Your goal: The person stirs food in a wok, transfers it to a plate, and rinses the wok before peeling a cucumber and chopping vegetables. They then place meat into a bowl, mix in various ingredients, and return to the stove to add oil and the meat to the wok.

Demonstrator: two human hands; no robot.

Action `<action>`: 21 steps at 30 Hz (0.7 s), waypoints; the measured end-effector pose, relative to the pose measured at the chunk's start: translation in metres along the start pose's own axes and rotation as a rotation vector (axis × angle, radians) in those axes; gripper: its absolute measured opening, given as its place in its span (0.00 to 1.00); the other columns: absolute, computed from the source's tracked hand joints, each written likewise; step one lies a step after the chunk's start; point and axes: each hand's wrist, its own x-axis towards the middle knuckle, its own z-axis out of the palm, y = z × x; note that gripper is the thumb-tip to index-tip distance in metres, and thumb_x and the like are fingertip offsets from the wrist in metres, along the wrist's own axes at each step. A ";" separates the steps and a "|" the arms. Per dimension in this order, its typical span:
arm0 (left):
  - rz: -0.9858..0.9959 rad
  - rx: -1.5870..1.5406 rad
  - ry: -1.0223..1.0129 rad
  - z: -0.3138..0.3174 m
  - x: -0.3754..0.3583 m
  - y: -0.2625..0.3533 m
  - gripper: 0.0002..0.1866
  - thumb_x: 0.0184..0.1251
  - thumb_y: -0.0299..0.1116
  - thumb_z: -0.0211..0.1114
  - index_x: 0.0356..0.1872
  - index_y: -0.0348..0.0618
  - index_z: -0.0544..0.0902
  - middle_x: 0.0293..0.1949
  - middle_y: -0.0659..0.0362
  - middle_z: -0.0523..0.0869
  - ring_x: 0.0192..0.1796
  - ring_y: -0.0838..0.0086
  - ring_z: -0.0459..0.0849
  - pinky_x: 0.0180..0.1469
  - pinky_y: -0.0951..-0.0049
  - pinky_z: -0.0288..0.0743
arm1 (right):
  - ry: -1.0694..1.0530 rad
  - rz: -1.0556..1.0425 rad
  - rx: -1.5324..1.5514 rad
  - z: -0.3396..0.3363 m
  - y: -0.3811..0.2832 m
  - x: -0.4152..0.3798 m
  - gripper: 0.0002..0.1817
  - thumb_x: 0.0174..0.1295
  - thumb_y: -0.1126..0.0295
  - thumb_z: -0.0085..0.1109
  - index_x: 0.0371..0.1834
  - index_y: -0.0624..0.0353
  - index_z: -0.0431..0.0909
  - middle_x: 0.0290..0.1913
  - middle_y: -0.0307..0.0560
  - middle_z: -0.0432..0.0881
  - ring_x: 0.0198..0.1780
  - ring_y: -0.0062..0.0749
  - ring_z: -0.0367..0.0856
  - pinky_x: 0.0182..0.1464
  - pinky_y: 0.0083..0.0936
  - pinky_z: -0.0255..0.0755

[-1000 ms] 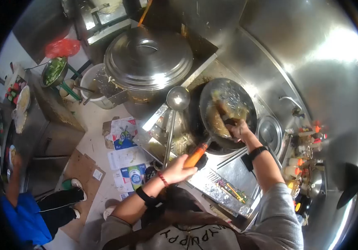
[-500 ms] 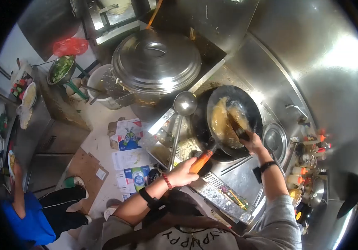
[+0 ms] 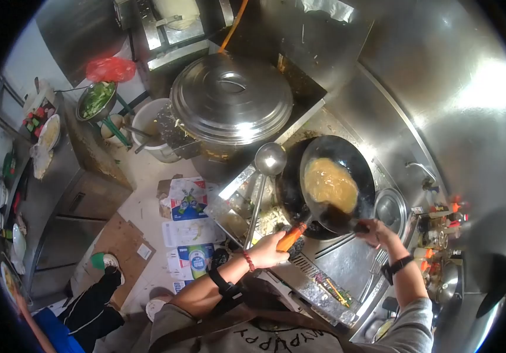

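Observation:
My left hand [image 3: 265, 249] is closed around the orange handle [image 3: 292, 236] of a black wok [image 3: 356, 170], which sits tilted over the dark burner. A glossy golden-brown layer of food [image 3: 330, 182] spreads inside the wok. At the wok's near right rim, my right hand [image 3: 377, 233] is closed on a dark tool [image 3: 360, 227]; I cannot tell its kind, as the fingers hide most of it. Left of the wok lies a long-handled steel ladle [image 3: 270, 159], its handle running down close to my left hand.
A large lidded steel pot [image 3: 232, 97] stands behind the ladle. Right of the wok are a round metal lid [image 3: 390, 207] and several seasoning bottles [image 3: 438, 220]. Flattened cartons [image 3: 191, 229] lie on the floor. At lower left, another person [image 3: 58, 329] holds a plate [image 3: 9, 279].
My right hand has drawn back from inside the wok to its near right rim with the dark tool. The food now shows as one spread layer. The other person has moved lower in view.

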 end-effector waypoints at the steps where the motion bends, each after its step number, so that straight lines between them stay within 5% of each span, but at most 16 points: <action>1: -0.001 -0.001 -0.001 0.001 -0.001 0.000 0.30 0.56 0.29 0.62 0.61 0.40 0.64 0.27 0.61 0.76 0.19 0.80 0.75 0.22 0.79 0.70 | 0.046 0.097 -0.046 -0.005 0.007 0.018 0.27 0.51 0.64 0.64 0.56 0.56 0.71 0.44 0.48 0.81 0.41 0.34 0.80 0.46 0.28 0.72; 3: -0.049 -0.074 -0.005 -0.001 -0.005 0.010 0.30 0.56 0.29 0.62 0.61 0.40 0.64 0.27 0.61 0.76 0.19 0.80 0.74 0.22 0.80 0.71 | 0.172 0.256 -0.017 -0.013 0.004 0.052 0.22 0.50 0.65 0.64 0.50 0.57 0.76 0.34 0.49 0.83 0.27 0.35 0.81 0.29 0.29 0.76; 5: -0.086 -0.107 0.003 -0.003 -0.009 0.021 0.30 0.56 0.29 0.62 0.61 0.40 0.64 0.28 0.61 0.76 0.19 0.81 0.73 0.22 0.80 0.71 | 0.326 0.278 0.395 -0.004 -0.030 0.080 0.20 0.50 0.66 0.64 0.46 0.60 0.77 0.26 0.50 0.82 0.27 0.33 0.81 0.25 0.28 0.73; 6: -0.090 -0.124 0.010 -0.002 -0.010 0.023 0.29 0.56 0.29 0.62 0.61 0.40 0.65 0.29 0.60 0.76 0.20 0.81 0.73 0.22 0.80 0.71 | 0.365 0.113 0.397 0.008 -0.038 0.082 0.20 0.50 0.66 0.64 0.47 0.61 0.76 0.26 0.50 0.81 0.27 0.32 0.80 0.24 0.28 0.73; 7: -0.097 -0.135 0.010 -0.004 -0.012 0.022 0.29 0.56 0.29 0.62 0.60 0.40 0.65 0.29 0.60 0.76 0.20 0.81 0.73 0.22 0.81 0.71 | 0.192 0.195 0.304 0.007 -0.052 0.070 0.27 0.48 0.65 0.65 0.54 0.60 0.73 0.32 0.49 0.81 0.23 0.28 0.78 0.19 0.26 0.72; 8: -0.063 -0.116 0.031 -0.004 -0.012 0.020 0.27 0.50 0.35 0.65 0.50 0.31 0.69 0.28 0.47 0.79 0.24 0.64 0.80 0.28 0.69 0.72 | 0.176 0.083 0.328 0.018 -0.035 0.058 0.29 0.48 0.65 0.65 0.56 0.60 0.72 0.32 0.50 0.81 0.24 0.29 0.78 0.20 0.25 0.72; 10: -0.020 -0.068 0.034 -0.004 -0.008 0.009 0.29 0.50 0.35 0.65 0.52 0.31 0.68 0.29 0.47 0.79 0.25 0.63 0.80 0.29 0.68 0.73 | 0.067 0.131 0.245 0.011 -0.026 0.021 0.32 0.49 0.65 0.65 0.60 0.61 0.69 0.35 0.50 0.82 0.30 0.33 0.80 0.26 0.27 0.74; 11: 0.026 -0.024 0.050 -0.002 -0.004 0.006 0.30 0.50 0.35 0.65 0.54 0.30 0.67 0.29 0.47 0.79 0.25 0.63 0.80 0.30 0.68 0.74 | 0.304 -0.104 0.011 0.035 0.040 0.035 0.29 0.50 0.63 0.64 0.56 0.61 0.72 0.38 0.52 0.83 0.35 0.37 0.83 0.34 0.31 0.76; 13: -0.017 -0.027 0.025 -0.005 -0.008 0.017 0.29 0.53 0.32 0.65 0.56 0.33 0.67 0.31 0.52 0.79 0.24 0.71 0.78 0.27 0.73 0.73 | 0.325 0.248 -0.124 0.008 0.027 0.053 0.25 0.50 0.61 0.64 0.50 0.62 0.74 0.40 0.54 0.83 0.40 0.41 0.83 0.42 0.32 0.75; 15: 0.002 -0.010 0.051 -0.002 -0.006 0.011 0.29 0.55 0.30 0.64 0.58 0.36 0.66 0.33 0.57 0.78 0.22 0.79 0.76 0.23 0.78 0.72 | 0.490 0.310 0.266 -0.006 -0.020 0.078 0.20 0.54 0.60 0.61 0.46 0.61 0.77 0.37 0.52 0.84 0.38 0.39 0.83 0.41 0.29 0.75; 16: 0.067 0.007 0.102 0.002 -0.004 0.001 0.29 0.55 0.30 0.64 0.58 0.35 0.66 0.33 0.57 0.78 0.22 0.80 0.76 0.23 0.78 0.72 | 0.639 -0.029 0.576 0.028 0.019 0.139 0.19 0.56 0.62 0.60 0.47 0.61 0.77 0.35 0.47 0.84 0.35 0.34 0.83 0.37 0.27 0.75; 17: 0.063 -0.018 0.099 0.002 -0.003 0.000 0.29 0.55 0.30 0.64 0.58 0.35 0.65 0.33 0.57 0.78 0.21 0.80 0.76 0.23 0.79 0.72 | 0.449 0.190 0.737 0.011 -0.042 0.125 0.20 0.56 0.61 0.62 0.46 0.65 0.76 0.34 0.48 0.82 0.30 0.31 0.80 0.33 0.24 0.74; 18: 0.060 -0.044 0.096 0.002 -0.002 0.000 0.29 0.55 0.30 0.64 0.58 0.34 0.65 0.32 0.58 0.78 0.21 0.80 0.75 0.22 0.79 0.71 | 0.454 0.183 1.097 0.027 -0.064 0.125 0.21 0.57 0.62 0.60 0.49 0.63 0.74 0.39 0.50 0.80 0.33 0.33 0.79 0.34 0.26 0.74; 19: 0.021 -0.058 0.050 -0.001 -0.005 0.008 0.29 0.55 0.29 0.64 0.58 0.34 0.64 0.31 0.59 0.77 0.20 0.80 0.74 0.22 0.79 0.71 | 0.010 0.201 1.132 0.016 -0.102 0.073 0.23 0.57 0.61 0.59 0.53 0.63 0.72 0.45 0.50 0.78 0.41 0.35 0.78 0.41 0.29 0.74; 21: -0.058 -0.082 -0.042 -0.005 -0.009 0.021 0.30 0.55 0.27 0.63 0.59 0.34 0.63 0.29 0.60 0.76 0.19 0.81 0.73 0.20 0.80 0.69 | -0.118 0.012 0.688 0.013 -0.069 0.019 0.26 0.55 0.58 0.60 0.54 0.61 0.72 0.47 0.51 0.79 0.45 0.40 0.78 0.46 0.31 0.73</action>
